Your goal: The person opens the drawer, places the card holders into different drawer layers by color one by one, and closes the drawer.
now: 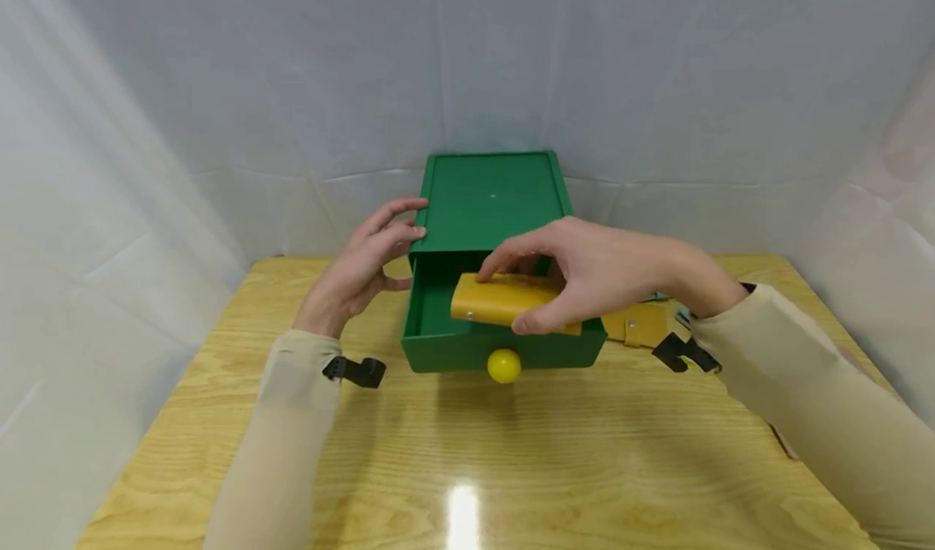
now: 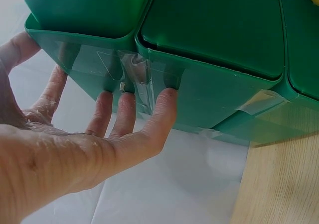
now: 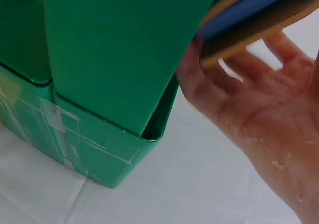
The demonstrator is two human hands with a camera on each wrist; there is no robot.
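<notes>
Table [image 1: 467,469]: I am looking down at a pale wooden top filling the lower half of the head view, with a bright glare spot near the bottom centre.
Sleeves: my two beige sleeves are coming in from the lower left and lower right, each with a black strap at the wrist.
Knob [image 1: 504,365]: a round yellow knob is sitting at the front of the drawer, just below the centre of the frame.
Drawer [image 1: 438,323]: the green drawer is standing pulled out toward me, its inside showing at centre.
Right hand [image 1: 584,274]: I am gripping a yellow wallet [image 1: 504,300], fingers curled over its far edge and thumb under its near edge, right of centre.
Wallet place: it is hanging over the open drawer, crossing its right front corner; I cannot tell whether it is touching the drawer. In the right wrist view it is showing a blue layer [image 3: 249,7] at the upper right.
Left hand [image 1: 361,266]: I am resting straight, slightly spread fingers [image 2: 162,109] flat against the left side of the green box [image 1: 491,201], left of centre.
Second case [image 1: 643,323]: another yellow case is lying on the table right of the drawer, partly hidden behind my right wrist.
Backdrop: white sheeting is filling the top half.
</notes>
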